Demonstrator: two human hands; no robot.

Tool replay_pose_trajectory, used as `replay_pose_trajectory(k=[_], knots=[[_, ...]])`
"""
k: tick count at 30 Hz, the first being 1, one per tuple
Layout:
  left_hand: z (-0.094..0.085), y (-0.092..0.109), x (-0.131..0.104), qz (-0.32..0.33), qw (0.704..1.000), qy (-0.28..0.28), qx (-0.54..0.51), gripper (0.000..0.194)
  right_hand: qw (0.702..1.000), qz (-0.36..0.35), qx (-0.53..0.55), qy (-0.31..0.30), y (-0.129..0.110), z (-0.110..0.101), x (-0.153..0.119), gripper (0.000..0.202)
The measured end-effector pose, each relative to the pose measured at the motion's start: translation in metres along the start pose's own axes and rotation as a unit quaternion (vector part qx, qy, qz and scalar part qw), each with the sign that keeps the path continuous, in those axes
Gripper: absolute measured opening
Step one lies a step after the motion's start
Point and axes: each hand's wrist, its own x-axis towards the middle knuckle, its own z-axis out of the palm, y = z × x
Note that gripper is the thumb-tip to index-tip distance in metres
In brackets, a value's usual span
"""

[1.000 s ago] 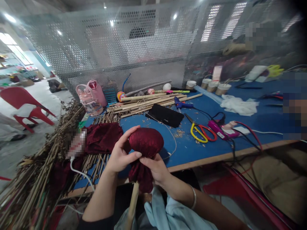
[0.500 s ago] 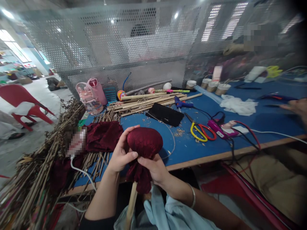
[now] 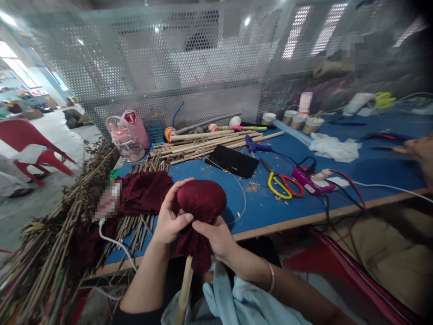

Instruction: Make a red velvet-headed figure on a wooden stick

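Observation:
A rounded head wrapped in dark red cloth (image 3: 203, 199) is held over the table's front edge, its loose cloth bunched below. From under the bunched cloth a wooden stick (image 3: 184, 289) slants down toward my lap. My left hand (image 3: 172, 219) is closed around the left side, thumb pressed on the gathered neck. On the right my right hand (image 3: 216, 237) grips the same neck, its thumb close to the left one. Some fingers of both hands are hidden behind the cloth. More dark red cloth (image 3: 145, 193) lies to the left.
Scissors (image 3: 280, 184), a blue glue gun (image 3: 257, 145), a black cloth piece (image 3: 233, 162) and a purple power strip (image 3: 306, 181) lie on the blue table (image 3: 270, 214). Wooden sticks (image 3: 209, 143) lie behind. Dried stalks (image 3: 64, 212) crowd the left. A co-worker's hand (image 3: 421, 149) shows at far right.
Both hands keep hold of the wrapped head in nearly the same pose. The view has shifted very slightly; nothing was let go or picked up.

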Motion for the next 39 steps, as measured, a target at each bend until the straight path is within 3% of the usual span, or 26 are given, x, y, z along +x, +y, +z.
replay_pose_trajectory(k=[3,7,13,19,23,26,29,31,33,36,39], knots=[[0.008,0.004,-0.001,-0.019,0.999,0.004,0.041,0.067,0.999,-0.008,-0.015,0.038,-0.001,0.000,0.004,0.028],[0.016,0.009,-0.004,-0.030,0.995,-0.003,0.099,0.082,0.996,-0.017,-0.051,0.078,-0.002,0.000,0.008,0.032],[0.015,0.002,-0.002,-0.013,0.994,0.011,0.107,0.077,0.994,-0.036,-0.083,0.056,0.001,-0.001,0.007,0.034],[0.027,0.002,0.000,-0.026,0.985,0.080,0.152,0.069,0.993,-0.051,-0.096,0.038,0.000,-0.005,0.009,0.040],[0.036,0.000,-0.005,-0.102,0.979,0.096,0.146,0.080,0.995,-0.038,-0.084,0.044,-0.006,-0.008,0.012,0.037],[0.036,-0.001,-0.016,-0.180,0.980,0.017,0.079,0.065,0.993,-0.023,-0.104,0.052,-0.012,-0.015,0.014,0.031],[0.034,0.001,-0.032,-0.270,0.961,-0.051,0.026,0.051,0.984,-0.017,-0.176,-0.006,-0.024,-0.024,0.015,0.029],[0.034,0.004,-0.041,-0.342,0.937,-0.060,0.046,0.045,0.965,-0.023,-0.254,-0.062,-0.034,-0.029,0.015,0.030],[0.036,0.005,-0.046,-0.372,0.920,-0.041,0.116,0.039,0.945,-0.032,-0.311,-0.096,-0.041,-0.032,0.016,0.031],[0.038,0.003,-0.047,-0.292,0.923,0.013,0.250,0.033,0.947,-0.046,-0.299,-0.104,-0.041,-0.029,0.015,0.033],[0.041,-0.002,-0.046,-0.238,0.910,0.029,0.339,0.030,0.956,-0.046,-0.279,-0.075,-0.035,-0.025,0.011,0.029]])
